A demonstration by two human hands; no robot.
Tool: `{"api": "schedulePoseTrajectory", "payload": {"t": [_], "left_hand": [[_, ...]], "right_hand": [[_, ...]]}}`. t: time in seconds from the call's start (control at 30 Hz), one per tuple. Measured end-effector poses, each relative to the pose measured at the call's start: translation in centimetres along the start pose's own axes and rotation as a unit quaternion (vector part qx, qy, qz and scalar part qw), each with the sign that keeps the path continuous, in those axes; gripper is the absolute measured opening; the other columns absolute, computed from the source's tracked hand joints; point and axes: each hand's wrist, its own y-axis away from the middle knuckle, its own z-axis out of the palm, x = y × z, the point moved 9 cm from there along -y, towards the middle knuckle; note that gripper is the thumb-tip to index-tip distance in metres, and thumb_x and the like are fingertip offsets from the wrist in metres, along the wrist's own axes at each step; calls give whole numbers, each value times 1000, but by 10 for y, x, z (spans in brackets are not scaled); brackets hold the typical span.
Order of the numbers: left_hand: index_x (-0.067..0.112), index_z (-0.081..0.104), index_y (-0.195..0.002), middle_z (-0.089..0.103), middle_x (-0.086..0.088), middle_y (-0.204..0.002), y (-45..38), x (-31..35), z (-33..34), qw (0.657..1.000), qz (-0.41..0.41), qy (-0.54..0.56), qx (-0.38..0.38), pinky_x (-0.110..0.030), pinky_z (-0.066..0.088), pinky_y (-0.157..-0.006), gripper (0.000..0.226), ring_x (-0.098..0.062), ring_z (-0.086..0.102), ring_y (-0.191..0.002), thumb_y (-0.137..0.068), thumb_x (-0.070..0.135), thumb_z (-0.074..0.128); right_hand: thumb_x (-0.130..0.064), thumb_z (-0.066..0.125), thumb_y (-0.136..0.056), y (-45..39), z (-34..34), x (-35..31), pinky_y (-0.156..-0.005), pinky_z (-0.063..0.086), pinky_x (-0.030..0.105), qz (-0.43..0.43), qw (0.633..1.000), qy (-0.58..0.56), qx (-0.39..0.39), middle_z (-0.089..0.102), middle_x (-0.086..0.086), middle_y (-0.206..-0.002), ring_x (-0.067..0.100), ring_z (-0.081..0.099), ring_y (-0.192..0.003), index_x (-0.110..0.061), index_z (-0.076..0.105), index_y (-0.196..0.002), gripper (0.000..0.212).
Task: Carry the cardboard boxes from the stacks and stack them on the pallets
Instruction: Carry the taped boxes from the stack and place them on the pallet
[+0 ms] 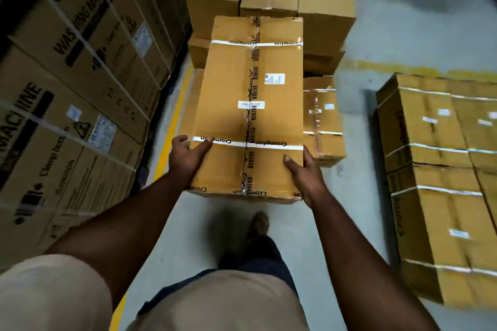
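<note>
Box [250, 107] mid-carry, held in front of you, left hand [188, 158] and right hand [304, 172] clamping near corners. Next, likely: set it squarely on low stack [324, 118] ahead, far right.

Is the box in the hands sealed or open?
Sealed. Printed tape runs unbroken along the top seam of the box, two white straps cross it, and the flaps lie flat. Both hands, left and right, grip its near end.
</note>
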Motion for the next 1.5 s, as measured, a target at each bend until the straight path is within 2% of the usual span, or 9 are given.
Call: {"api": "schedulePoseTrajectory", "payload": {"t": [0.1,0.23,0.4,0.57,0.8,1.13,1.23,1.37,1.5], "left_hand": [[26,56,-113,67,5,-108,54,7,44,994,3,4,-107,-37,53,-96,61,-17,66,-97,-74,61,87],[19,44,-130,65,-2,-120,130,-1,117,980,-21,20,-196,-50,58,-93,103,-22,67,-105,-54,67,95],[21,61,-132,75,0,-119,296,2,248,944,16,23,-330,-54,57,-99,87,-26,72,-109,-59,54,96],[18,60,-131,71,-1,-121,473,6,393,929,39,-6,-367,-33,58,-75,67,-19,70,-100,-77,42,91],[19,60,-133,69,-1,-126,656,31,561,889,65,-25,-452,-51,59,-94,71,-27,69,-106,-76,52,88],[36,61,-128,73,11,-123,771,54,814,880,56,-8,-472,-51,59,-96,84,-21,72,-108,-58,71,91],[28,60,-133,72,7,-124,812,77,878,881,63,3,-469,-43,61,-91,78,-17,71,-105,-68,57,92],[23,62,-126,74,9,-112,880,107,956,851,69,8,-521,-17,57,-67,66,-2,74,-89,-70,35,95],[14,60,-136,74,-2,-123,931,128,1037,828,75,-6,-556,-25,60,-79,92,-23,71,-113,-57,35,102]], "right_hand": [[-42,74,-94,60,-61,11,-105,53,55,-19,999,12,34,68,-10,-134,23,65,-119,-52,53,-141,52],[-44,68,-99,132,-152,41,-104,54,57,-41,996,37,67,66,-9,-134,21,64,-117,-52,50,-144,50],[-36,71,-99,230,-314,115,-107,51,54,-27,987,17,155,64,-11,-131,21,62,-119,-50,46,-147,56],[-51,75,-86,338,-506,192,-106,53,44,-16,973,14,228,70,-19,-131,11,66,-121,-48,52,-147,65],[-37,74,-96,432,-720,243,-101,55,44,32,954,3,298,72,-11,-127,17,69,-114,-48,56,-143,51],[-40,67,-100,395,-984,295,-99,56,49,62,947,21,313,67,-5,-134,24,66,-115,-46,51,-147,50],[-40,65,-102,379,-1060,298,-92,54,43,66,949,24,308,66,-6,-130,20,65,-110,-43,50,-149,49],[-43,65,-101,376,-1164,296,-94,57,47,81,949,34,304,67,-8,-130,19,66,-111,-46,51,-147,47],[-36,64,-103,358,-1270,298,-80,55,33,104,948,59,294,67,-3,-128,18,67,-107,-38,56,-144,42]]}}
